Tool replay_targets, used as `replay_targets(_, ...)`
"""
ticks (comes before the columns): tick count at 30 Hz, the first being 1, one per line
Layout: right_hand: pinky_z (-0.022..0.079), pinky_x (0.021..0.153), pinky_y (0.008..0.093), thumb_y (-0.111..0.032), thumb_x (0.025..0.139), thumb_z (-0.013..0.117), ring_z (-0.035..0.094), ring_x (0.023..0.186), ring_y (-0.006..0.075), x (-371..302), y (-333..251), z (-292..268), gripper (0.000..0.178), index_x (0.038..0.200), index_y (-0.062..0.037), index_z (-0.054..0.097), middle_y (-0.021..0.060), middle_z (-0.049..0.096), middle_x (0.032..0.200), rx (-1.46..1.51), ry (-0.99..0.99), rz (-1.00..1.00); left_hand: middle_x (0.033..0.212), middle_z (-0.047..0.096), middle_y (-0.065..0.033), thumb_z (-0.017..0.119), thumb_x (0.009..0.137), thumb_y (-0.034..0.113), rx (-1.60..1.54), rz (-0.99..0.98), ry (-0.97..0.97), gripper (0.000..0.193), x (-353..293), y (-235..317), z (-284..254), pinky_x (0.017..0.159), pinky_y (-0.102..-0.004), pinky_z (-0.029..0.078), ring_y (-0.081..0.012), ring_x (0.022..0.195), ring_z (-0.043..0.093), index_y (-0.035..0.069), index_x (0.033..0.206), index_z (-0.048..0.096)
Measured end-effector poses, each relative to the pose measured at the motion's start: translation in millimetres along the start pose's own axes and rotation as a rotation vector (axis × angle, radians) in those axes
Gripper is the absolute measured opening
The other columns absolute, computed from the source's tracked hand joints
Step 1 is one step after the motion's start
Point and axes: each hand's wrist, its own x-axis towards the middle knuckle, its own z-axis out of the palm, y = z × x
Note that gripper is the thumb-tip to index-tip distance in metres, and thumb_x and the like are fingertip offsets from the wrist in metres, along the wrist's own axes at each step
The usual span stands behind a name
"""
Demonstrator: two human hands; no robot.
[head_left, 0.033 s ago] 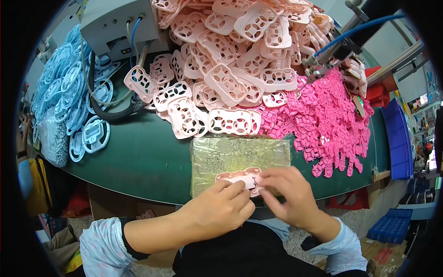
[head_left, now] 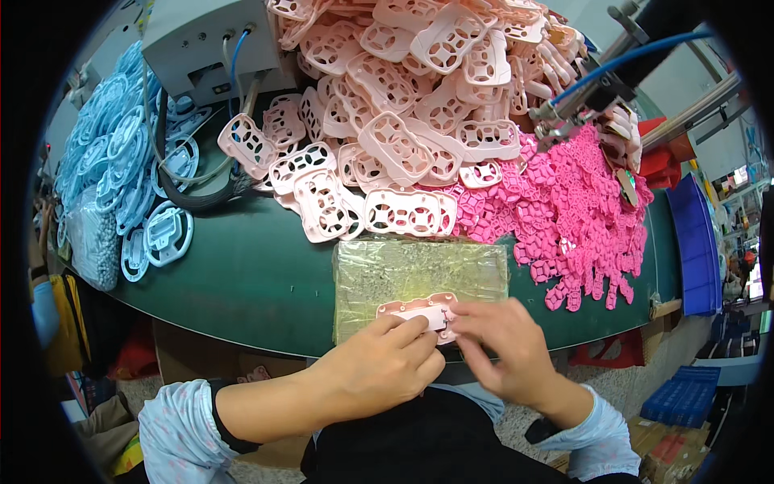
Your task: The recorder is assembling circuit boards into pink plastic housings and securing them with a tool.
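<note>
A light pink plastic shell [head_left: 393, 306] lies on a block wrapped in yellowish clear film [head_left: 419, 270], close to the bench's near edge. My left hand [head_left: 391, 359] is closed on the shell's near side, its fingers pressing a pale pink rectangular piece [head_left: 426, 315] set inside it. Over the shell's right end, my right hand [head_left: 508, 347] has its fingertips drawn together beside a small dark detail, perhaps wire ends. Whatever those fingertips hold is too small to make out. My left fingers hide the shell's near left part.
Light pink shells with cut-outs [head_left: 395, 145] are heaped behind the block. Bright pink small parts [head_left: 580, 218] spread to the right, below a machine arm with a blue hose [head_left: 597, 81]. Blue steering-wheel-shaped parts [head_left: 121, 161] and a grey machine box [head_left: 210, 52] stand left on the green bench [head_left: 242, 282].
My right fingertips have shifted very slightly at the shell's right end. The machine arm's tip at the upper right looks slightly different in position. My left hand and the shell stay put.
</note>
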Motion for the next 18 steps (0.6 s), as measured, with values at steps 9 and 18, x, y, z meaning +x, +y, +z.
replay_targets(9, 0.053, 0.062, 0.0282, 0.012, 0.075, 0.044, 0.065, 0.072, 0.0187, -13.1, -22.7, -1.4, 0.039, 0.111, 0.0013, 0.051, 0.0156, 0.059, 0.125, 0.615, -0.198, 0.688, 0.108, 0.063, -0.0088, 0.068, 0.07, 0.023, -0.074, -0.014, 0.087, 0.025, -2.7, -1.6, 0.8, 0.083, -0.0365, 0.05, -0.025, 0.103, 0.059, 0.006, 0.084, 0.057)
replay_targets(18, 0.055, 0.064, 0.0306, 0.014, 0.068, 0.05, 0.066, 0.07, 0.0215, -37.4, -34.7, 17.3, 0.045, 0.112, 0.0025, 0.051, 0.02, 0.058, 0.123, 0.27, -0.053, 0.335, 0.108, 0.064, -0.0088, 0.068, 0.07, 0.019, -0.119, -0.016, 0.135, 0.022, -1.1, -2.9, 1.3, 0.083, -0.0349, 0.052, -0.0263, 0.101, 0.06, 0.005, 0.082, 0.058)
